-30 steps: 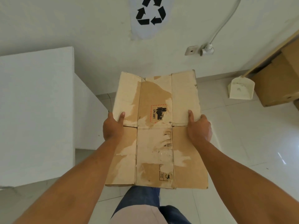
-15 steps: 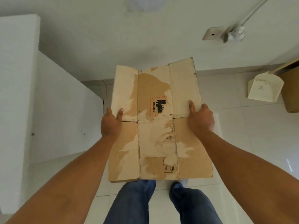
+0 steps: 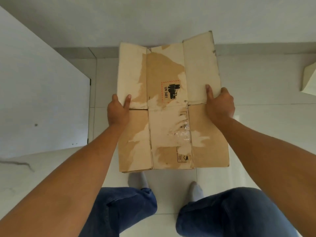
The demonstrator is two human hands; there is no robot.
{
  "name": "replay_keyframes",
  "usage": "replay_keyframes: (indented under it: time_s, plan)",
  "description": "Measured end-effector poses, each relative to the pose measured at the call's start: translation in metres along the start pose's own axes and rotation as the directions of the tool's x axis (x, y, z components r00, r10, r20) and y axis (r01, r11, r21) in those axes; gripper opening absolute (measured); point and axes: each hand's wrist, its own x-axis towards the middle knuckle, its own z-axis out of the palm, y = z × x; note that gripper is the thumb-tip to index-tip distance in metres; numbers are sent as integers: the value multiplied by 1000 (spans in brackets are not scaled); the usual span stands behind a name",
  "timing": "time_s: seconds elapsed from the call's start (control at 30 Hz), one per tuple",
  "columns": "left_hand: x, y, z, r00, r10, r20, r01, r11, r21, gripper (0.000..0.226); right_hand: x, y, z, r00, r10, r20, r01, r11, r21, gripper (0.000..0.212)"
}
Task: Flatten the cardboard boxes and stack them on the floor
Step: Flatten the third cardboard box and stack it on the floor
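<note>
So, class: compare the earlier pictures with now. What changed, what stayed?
The view has tipped down: the recycling sign and wall socket are gone, and grey-socked feet now show below the flattened brown cardboard box. The left hand and right hand still grip its side edges.

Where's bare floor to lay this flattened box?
Bare floor lies right of the box, up to the cream object. On the left there is only a narrow strip beside the cabinet. The near side is crowded by the feet.
</note>
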Motion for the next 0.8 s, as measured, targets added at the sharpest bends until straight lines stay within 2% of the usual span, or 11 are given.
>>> replay_keyframes:
  time_s: [0.17, 0.4, 0.57, 0.8]
  plan:
    - [12, -39, 70, 1000, -8, -23, 8, 1000, -6, 53, 32, 41, 66, 1000, -25, -5, 25, 999, -27, 64]
    - [27, -89, 139, 997, -51, -65, 49, 998, -27, 54, 61, 71, 136, 999, -52, -6, 52, 999, -2, 70]
    - [40, -110, 157, 994, -77, -76, 79, 997, 23, 60, 71, 72, 172, 992, -124, 2, 124, 992, -21, 68]
    - [55, -118, 162, 995, -67, -73, 72, 995, 73, 62, 79, 84, 197, 993, -119, 2, 119, 993, 4, 62]
